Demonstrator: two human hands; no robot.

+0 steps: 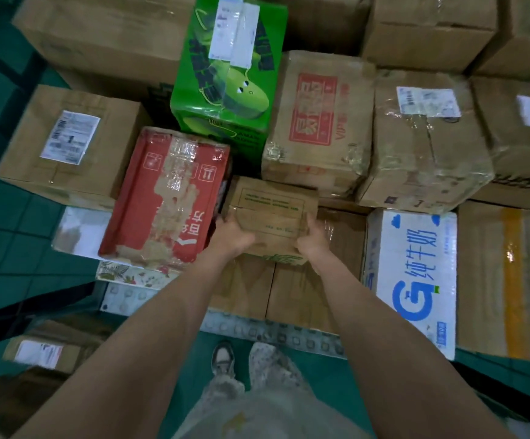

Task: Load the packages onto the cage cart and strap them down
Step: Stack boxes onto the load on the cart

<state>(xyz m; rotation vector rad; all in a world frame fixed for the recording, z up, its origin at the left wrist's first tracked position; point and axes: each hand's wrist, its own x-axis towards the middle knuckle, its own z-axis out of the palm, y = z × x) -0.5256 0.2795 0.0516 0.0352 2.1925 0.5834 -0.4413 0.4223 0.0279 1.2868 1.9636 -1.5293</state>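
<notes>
A small brown carton with green print (271,213) sits in the middle of a pile of packages. My left hand (233,237) grips its near left corner and my right hand (312,239) grips its near right corner. It rests on larger brown cartons (292,289). A red carton with torn tape (168,198) lies right beside it on the left. A white milk carton with blue print (415,277) is to the right. No cage cart or strap shows in view.
A green carton (229,71) stands behind, with several brown cartons (320,122) around it. More labelled cartons (64,144) lie at the left on the green tiled floor (7,236). My feet stand on the floor near a studded strip (276,335).
</notes>
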